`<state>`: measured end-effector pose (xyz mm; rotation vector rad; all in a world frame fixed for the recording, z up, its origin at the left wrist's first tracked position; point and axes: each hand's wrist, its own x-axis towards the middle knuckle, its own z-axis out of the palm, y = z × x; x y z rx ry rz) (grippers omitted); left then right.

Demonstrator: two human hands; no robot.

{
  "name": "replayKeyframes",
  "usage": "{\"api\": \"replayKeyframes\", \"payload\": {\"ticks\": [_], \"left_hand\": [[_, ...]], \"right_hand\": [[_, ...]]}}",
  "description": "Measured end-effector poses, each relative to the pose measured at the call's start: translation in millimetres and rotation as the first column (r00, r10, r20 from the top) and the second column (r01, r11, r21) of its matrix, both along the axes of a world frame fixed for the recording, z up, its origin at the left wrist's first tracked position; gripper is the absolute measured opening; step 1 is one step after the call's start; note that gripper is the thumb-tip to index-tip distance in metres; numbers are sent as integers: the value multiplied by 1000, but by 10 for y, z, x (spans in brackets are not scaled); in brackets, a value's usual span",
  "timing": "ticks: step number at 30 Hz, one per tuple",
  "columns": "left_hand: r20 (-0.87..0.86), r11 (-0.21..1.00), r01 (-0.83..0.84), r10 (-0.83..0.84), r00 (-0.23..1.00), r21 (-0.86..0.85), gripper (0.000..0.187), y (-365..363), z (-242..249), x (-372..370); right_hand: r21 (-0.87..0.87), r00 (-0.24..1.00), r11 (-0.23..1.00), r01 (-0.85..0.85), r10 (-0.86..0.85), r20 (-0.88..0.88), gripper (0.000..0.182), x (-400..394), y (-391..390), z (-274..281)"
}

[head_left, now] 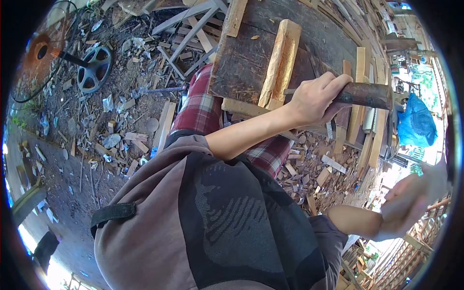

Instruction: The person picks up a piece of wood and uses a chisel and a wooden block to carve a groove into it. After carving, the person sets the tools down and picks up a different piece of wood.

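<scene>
My left hand (321, 99) is closed around a chisel with a thick, dark, round handle (371, 95). Its narrow metal blade (290, 91) points left and meets the lower end of a wooden block (278, 65). A groove with a bright, freshly cut face runs along this block, which lies on a dark, worn workbench (241, 63). Out to the right, my right hand (405, 205) is raised away from the bench and smeared by motion. Its fingers look curled around a pale grey blurred thing (435, 181), whose kind I cannot make out.
Long boards (360, 72) line the bench's right side. A blue plastic bag (416, 121) hangs beyond them. Wood offcuts (324, 176) litter the ground. To the left are a wheel-shaped metal part (94, 70) and stacked wooden frames (191, 36). My plaid-covered legs (195, 108) are against the bench.
</scene>
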<state>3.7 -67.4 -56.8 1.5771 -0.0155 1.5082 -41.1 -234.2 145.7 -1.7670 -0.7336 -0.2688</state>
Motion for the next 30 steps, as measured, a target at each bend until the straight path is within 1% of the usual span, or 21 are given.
{"api": "replayKeyframes", "payload": {"ticks": [1, 4, 6, 7, 8, 9, 11, 12, 13, 14, 17, 18, 19, 21, 22, 23, 25, 26, 27, 29, 30], "left_hand": [[-2, 1000, 3, -3, 1000, 1, 50, 7, -16, 9], [-25, 999, 31, -30, 999, 20, 52, 12, -8, -27], [-40, 998, 43, -41, 998, 38, 53, 13, -15, -34], [-45, 998, 47, -45, 998, 47, 53, -6, -26, -36], [-48, 997, 51, -49, 998, 56, 53, -17, -32, -30], [-38, 997, 50, -48, 998, 50, 53, -13, -27, -28], [-21, 998, 42, -41, 999, 36, 53, 15, -11, -36], [-12, 999, 27, -27, 1000, 27, 52, 14, -11, -32], [2, 1000, 13, -13, 1000, 23, 51, 8, -12, -15], [15, 1000, -4, 3, 1000, 16, 50, 14, -14, 11], [-39, 999, 28, -26, 999, 42, 50, -14, -11, -15], [-41, 998, 39, -37, 998, 43, 50, -15, -18, -11], [-44, 998, 49, -47, 998, 46, 51, -6, -28, -11], [-37, 997, 49, -47, 998, 53, 52, 6, -28, -10], [-26, 997, 47, -45, 999, 60, 52, 7, -34, 6], [-13, 997, 37, -36, 999, 62, 52, 16, -29, 32], [-37, 996, 47, -44, 998, 69, 52, -9, -28, -1], [-48, 996, 53, -49, 998, 75, 52, -11, -22, -12], [-55, 996, 56, -53, 997, 68, 52, 0, -21, -17], [-68, 996, 66, -62, 996, 53, 53, 13, -17, -35], [-62, 997, 63, -60, 996, 53, 53, 7, -10, -34]], "right_hand": [[-319, 971, 919, 230, -240, 10, 48, 150, -88, 64], [-638, 982, 747, 186, -151, 109, 65, 151, 85, -173], [-614, 980, 765, 197, -163, 111, 73, 237, -221, 52], [-449, 966, 890, -77, -44, -253, 58, 650, -787, 308], [-257, 901, 922, -289, 172, -398, 53, 701, -818, 379], [-39, 765, 885, -464, 378, -522, 48, 751, -849, 450], [-501, 975, 837, -222, 207, -86, 53, 354, -196, 21], [-640, 973, 758, 125, 33, 228, 53, 273, 14, -168], [-635, 948, 736, 236, -32, 315, 53, 232, 30, -222], [-614, 959, 758, 219, -52, 279, 54, 211, -22, -177], [-504, 996, 860, -78, 41, -83, 55, 385, -562, 223], [-532, 993, 840, -106, 62, -100, 56, 468, -684, 238], [-654, 992, 754, 54, 36, 123, 56, 514, -643, 49], [-728, 836, 545, 416, 88, 542, 58, 558, -490, -254], [-628, 968, 739, 245, -150, 201, 60, 181, 30, -286], [-619, 976, 760, 201, -99, 196, 59, 204, -24, -169], [-512, 989, 858, -43, -37, -146, 59, 333, -589, 232], [-292, 864, 874, -387, 233, -447, 59, 510, -723, 332], [-11, 584, 802, -597, 425, -691, 59, 686, -857, 432], [-462, 855, 724, -512, 380, -352, 58, 688, -516, 83], [-649, 983, 750, -128, 184, 19, 58, 469, -234, -92]]}}
